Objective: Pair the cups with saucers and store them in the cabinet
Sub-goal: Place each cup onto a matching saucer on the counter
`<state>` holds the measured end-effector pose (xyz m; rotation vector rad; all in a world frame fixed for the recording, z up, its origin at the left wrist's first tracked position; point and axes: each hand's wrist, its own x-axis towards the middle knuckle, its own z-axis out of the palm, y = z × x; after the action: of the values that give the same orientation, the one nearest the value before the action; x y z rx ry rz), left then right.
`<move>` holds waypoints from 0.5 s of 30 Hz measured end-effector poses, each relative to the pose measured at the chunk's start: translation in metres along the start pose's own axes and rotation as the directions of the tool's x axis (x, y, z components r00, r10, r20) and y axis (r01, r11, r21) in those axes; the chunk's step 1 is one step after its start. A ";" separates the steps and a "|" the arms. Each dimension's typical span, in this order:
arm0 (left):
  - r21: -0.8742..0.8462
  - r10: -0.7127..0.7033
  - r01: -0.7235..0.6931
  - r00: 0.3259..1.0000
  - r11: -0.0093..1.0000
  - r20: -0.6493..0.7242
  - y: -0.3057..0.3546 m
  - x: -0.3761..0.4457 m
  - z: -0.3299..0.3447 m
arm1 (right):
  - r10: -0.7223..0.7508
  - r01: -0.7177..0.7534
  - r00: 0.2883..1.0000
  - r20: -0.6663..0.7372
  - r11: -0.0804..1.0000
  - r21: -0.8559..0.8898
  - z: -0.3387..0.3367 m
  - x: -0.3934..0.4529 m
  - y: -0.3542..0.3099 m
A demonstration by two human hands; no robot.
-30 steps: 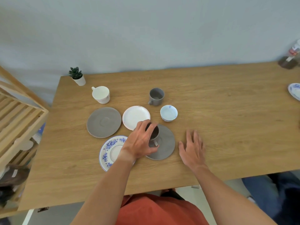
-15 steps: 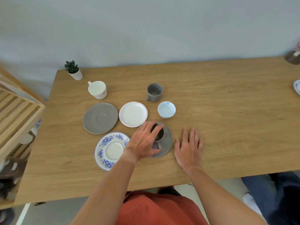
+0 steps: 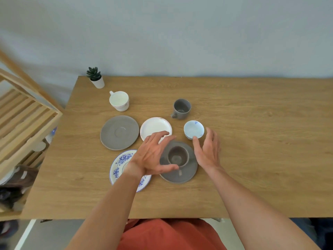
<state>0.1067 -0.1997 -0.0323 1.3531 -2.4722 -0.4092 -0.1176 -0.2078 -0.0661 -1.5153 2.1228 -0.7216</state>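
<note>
I see a grey cup (image 3: 178, 156) standing upright in the middle of a grey saucer (image 3: 187, 175) on the worktop (image 3: 252, 141). My left hand (image 3: 153, 156) is spread and released just left of the cup, partly over the blue-flowered saucer (image 3: 118, 168). My right hand (image 3: 209, 150) is also released, fingers apart, beside the small blue-white cup (image 3: 193, 129). Behind them lie a second grey saucer (image 3: 119, 132), a white saucer (image 3: 155, 126), a white cup (image 3: 119, 100) and another grey cup (image 3: 181, 108).
</note>
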 end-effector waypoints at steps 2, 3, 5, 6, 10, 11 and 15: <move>0.020 -0.006 0.006 1.000 1.000 -0.008 -0.006 0.003 -0.002 | -0.006 0.004 0.998 0.055 0.999 0.043 0.000 0.010 -0.007; 0.032 -0.030 0.031 0.999 0.999 -0.012 -0.009 0.002 -0.002 | -0.007 0.003 0.997 0.082 0.999 0.054 0.000 0.015 -0.010; 0.037 -0.137 0.138 0.990 0.990 -0.028 -0.014 -0.004 0.000 | -0.016 0.010 0.992 0.122 0.999 0.052 0.001 0.023 -0.015; 0.032 -0.202 0.204 0.978 0.979 -0.044 -0.016 -0.010 0.001 | -0.014 0.007 0.991 0.136 0.999 0.050 0.001 0.027 -0.017; 0.085 -0.321 0.326 0.944 0.941 -0.070 -0.028 -0.054 0.008 | -0.050 0.041 0.988 0.146 0.997 0.068 -0.002 0.035 -0.023; 0.107 -0.329 0.335 0.942 0.936 -0.067 -0.030 -0.068 0.010 | -0.105 0.096 0.985 0.137 0.993 0.074 -0.003 0.035 -0.023; 0.191 -0.474 0.476 0.879 0.859 -0.058 -0.037 -0.111 0.017 | -0.331 0.321 0.939 0.095 0.941 0.106 -0.001 0.040 -0.037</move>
<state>0.1855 -0.1231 -0.0749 2.0548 -2.1931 -0.2571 -0.1034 -0.2558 -0.0438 -1.8363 1.7516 -0.8101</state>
